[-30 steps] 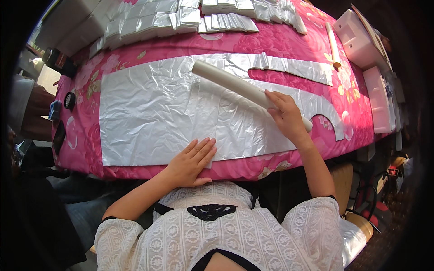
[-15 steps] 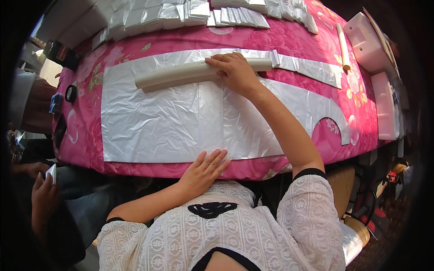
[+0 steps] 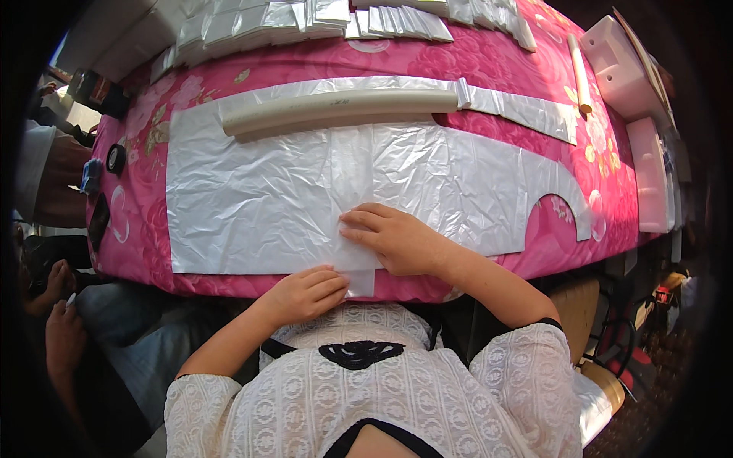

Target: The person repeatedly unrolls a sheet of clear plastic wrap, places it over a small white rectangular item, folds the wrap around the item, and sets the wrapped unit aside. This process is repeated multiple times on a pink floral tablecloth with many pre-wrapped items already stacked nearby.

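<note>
A white plastic bag point(image 3: 252, 198) with a curved cut-out at its right end lies flat and creased in front of me. Across its middle runs a narrow band of film, and a whitish flap point(image 3: 362, 284) hangs past the near edge. At this edge my left hand point(image 3: 308, 293) is closed, its fingertips against the flap. My right hand point(image 3: 401, 239) rests on the bag just beyond, fingers reaching left and slightly bent over the film. Along the bag's far side lies a long cream tube point(image 3: 336, 108), which neither hand touches.
Stacks of folded white bags point(image 3: 259, 27) line the far side of the pink floral tablecloth point(image 3: 504, 65). A thin roller point(image 3: 579, 75) and white foam boxes point(image 3: 622, 69) are at right. A roll of black tape point(image 3: 116, 158) lies left. Another person's hand point(image 3: 65, 336) is at lower left.
My right hand has let go of the tube and come back to the bag's near middle. My left hand has shifted left and closed. A flap now shows past the near edge.
</note>
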`<state>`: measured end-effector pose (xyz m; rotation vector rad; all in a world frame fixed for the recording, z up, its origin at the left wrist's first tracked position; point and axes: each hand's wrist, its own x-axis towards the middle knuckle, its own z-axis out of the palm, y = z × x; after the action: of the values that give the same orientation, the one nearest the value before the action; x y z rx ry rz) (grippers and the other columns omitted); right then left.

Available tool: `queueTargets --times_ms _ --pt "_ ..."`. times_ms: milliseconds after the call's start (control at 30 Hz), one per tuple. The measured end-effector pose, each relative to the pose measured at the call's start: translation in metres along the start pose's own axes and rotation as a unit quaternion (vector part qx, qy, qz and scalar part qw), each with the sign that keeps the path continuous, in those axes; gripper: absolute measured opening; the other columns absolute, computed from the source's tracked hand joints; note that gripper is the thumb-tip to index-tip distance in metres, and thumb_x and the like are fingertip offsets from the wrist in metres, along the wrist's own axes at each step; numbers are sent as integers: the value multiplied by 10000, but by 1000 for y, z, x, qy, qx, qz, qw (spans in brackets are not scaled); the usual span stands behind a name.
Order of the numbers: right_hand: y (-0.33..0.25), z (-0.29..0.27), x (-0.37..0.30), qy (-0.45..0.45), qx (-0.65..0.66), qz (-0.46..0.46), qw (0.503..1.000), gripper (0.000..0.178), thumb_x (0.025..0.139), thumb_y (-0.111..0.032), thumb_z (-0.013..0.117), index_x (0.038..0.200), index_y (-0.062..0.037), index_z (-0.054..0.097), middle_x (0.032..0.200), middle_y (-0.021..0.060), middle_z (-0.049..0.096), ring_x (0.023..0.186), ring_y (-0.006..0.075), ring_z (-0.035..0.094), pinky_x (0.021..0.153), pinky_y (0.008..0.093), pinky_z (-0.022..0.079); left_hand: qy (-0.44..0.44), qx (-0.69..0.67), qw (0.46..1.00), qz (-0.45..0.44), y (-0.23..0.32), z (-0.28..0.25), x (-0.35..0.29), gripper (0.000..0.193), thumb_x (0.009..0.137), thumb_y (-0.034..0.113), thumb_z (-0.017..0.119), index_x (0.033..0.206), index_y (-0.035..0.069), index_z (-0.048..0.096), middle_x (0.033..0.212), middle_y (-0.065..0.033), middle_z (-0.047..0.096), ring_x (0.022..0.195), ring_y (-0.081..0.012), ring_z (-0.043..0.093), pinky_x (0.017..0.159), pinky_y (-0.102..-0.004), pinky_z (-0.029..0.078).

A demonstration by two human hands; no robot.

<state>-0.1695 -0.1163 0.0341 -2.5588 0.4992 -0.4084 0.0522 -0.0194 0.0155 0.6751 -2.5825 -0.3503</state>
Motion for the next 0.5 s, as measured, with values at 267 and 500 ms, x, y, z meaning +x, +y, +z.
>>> queueTargets --times_ms 267,500 --pt "1 13 -2 67 48 35 996 481 642 10 578 1122 13 545 1171 123 539 1110 277 483 947 348 406 134 -128 979 -87 -4 -14 16 400 696 196 696 1026 5 577 1049 -121 603 995 -258 580 916 -376 448" --pt "-3 18 -9 134 -24 58 989 394 656 5 594 1045 -62 597 1120 88 569 1022 283 529 861 350 455 29 28 986 -160 -28 -15 29 587 655 191 692 1171 -17 505 1138 -157 576 1039 -278 562 903 -400 437"
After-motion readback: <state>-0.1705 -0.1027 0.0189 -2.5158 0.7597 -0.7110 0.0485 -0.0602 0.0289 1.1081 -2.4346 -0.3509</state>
